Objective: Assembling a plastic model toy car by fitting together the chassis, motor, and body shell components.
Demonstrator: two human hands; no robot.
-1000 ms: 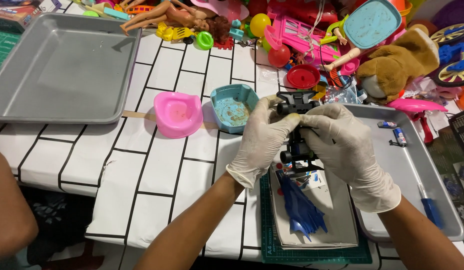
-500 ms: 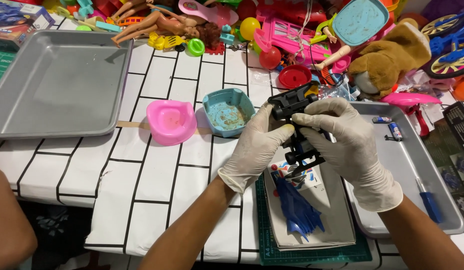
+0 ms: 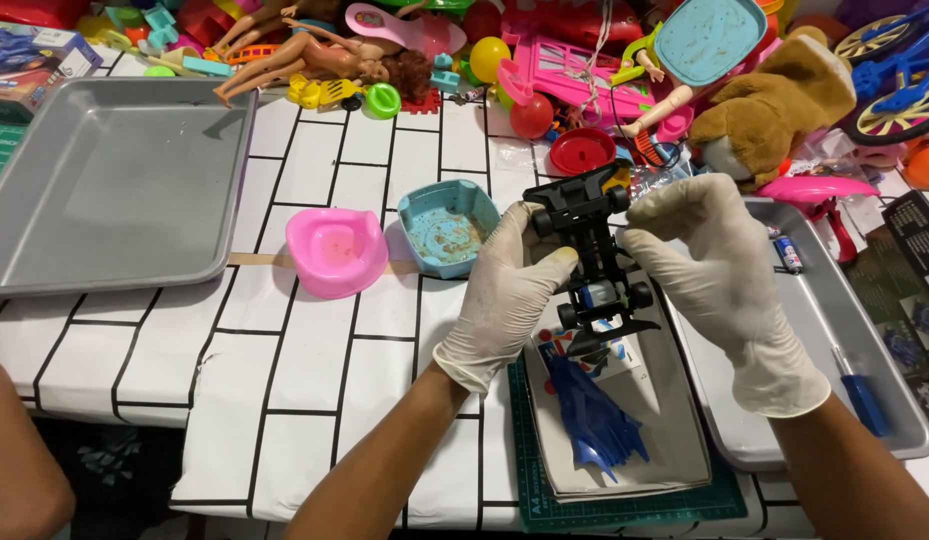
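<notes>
Both my hands wear white gloves and hold a black toy car chassis point(image 3: 594, 262) with small black wheels, underside facing me, above the table. My left hand point(image 3: 506, 290) grips its left side near the upper wheel. My right hand point(image 3: 722, 280) holds its right side with the fingertips. Below the chassis a blue plastic car body point(image 3: 592, 420) lies on a white booklet point(image 3: 674, 430), which rests on a green cutting mat point(image 3: 624, 510).
A pink toy potty point(image 3: 336, 250) and a dirty blue toy tub point(image 3: 446, 228) stand on the white tiled tabletop. An empty grey tray point(image 3: 114, 190) sits at left; another tray point(image 3: 844, 330) at right holds batteries and a blue screwdriver point(image 3: 862, 395). Dolls, a plush toy and plastic toys crowd the back.
My hands have lifted the chassis slightly and spread apart on it, so its underside shows more. The view has shifted a little.
</notes>
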